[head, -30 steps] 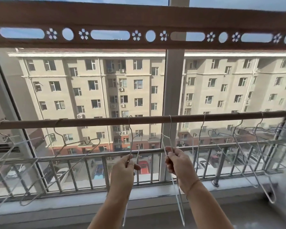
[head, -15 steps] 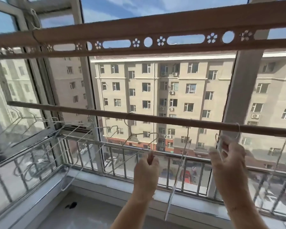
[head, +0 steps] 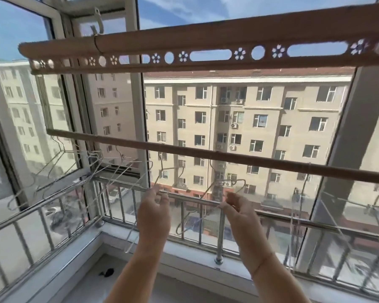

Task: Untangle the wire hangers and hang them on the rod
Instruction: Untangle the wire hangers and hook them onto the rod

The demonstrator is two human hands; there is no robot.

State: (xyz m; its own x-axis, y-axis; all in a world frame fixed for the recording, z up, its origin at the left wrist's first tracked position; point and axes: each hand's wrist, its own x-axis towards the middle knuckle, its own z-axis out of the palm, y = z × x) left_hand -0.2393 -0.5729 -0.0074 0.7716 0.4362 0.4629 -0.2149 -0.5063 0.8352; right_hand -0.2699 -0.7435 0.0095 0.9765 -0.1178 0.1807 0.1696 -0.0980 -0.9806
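Glazed balcony high over a street, pale apartment block (head: 239,119) beyond the glass, white window frame (head: 138,106) up and left of the hands, steel railing (head: 282,218) just behind them.

Head view, the only one. Both hands raised side by side under the rod (head: 228,158), near each other but apart.

Left hand (head: 154,212): fingers curled in, tips pinching thin wire of a hanger (head: 130,241), loop trailing down and leftward past the wrist.

Right hand (head: 239,212): half closed likewise, fingertips nipping the wire of a second hanger (head: 219,186), bent shoulder just above the knuckles, hook seemingly over the rod.

Hard to tell whether linked or already separate. Grip at the wire arms rather than the hooks, probably to draw the two sideways and free a snag.

Up and left of the left hand, a bunch of hangers (head: 101,169) crossed over one another near the rod's end, likely the knot left to sort. Well right of the right hand, more wire shapes dangling, too blurred to count.

Rod round, brown, slightly rough. Above both hands, a flat brown rail (head: 206,40) pierced with slots, circles and flower cut-outs. Wire thin, pale, springy-looking, full of angles apt to catch. Railing smooth and shiny.
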